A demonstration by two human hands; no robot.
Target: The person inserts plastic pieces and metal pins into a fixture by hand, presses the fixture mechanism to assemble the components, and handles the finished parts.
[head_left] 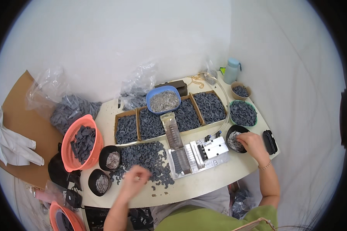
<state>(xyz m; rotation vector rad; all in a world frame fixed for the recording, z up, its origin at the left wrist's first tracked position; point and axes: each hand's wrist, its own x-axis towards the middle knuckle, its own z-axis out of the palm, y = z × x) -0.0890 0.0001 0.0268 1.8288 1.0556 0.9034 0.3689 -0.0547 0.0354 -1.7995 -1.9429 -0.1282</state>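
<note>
My right hand [252, 145] reaches into a black bowl [239, 128] of thin silvery pins [233, 141], fingertips pinched together over them. Anything between those fingertips is too small to make out. On the left, my left hand [135, 179] is over the front of a loose heap of small dark grey pieces [144, 154]; motion blurs its fingers. Between the hands lies a silvery metal fixture [216, 148] with a block on its plate. A clear plastic strip [173, 133] runs from the boxes down onto the fixture's left side.
Behind the heap, cardboard boxes [138, 127] hold grey pieces, with a blue basket [148, 101] of pins on top. Two black bowls [103, 156] and a coral basket [99, 134] stand left. A green-rimmed bowl [254, 122], blue bottle [231, 72] and black case [270, 141] line the right.
</note>
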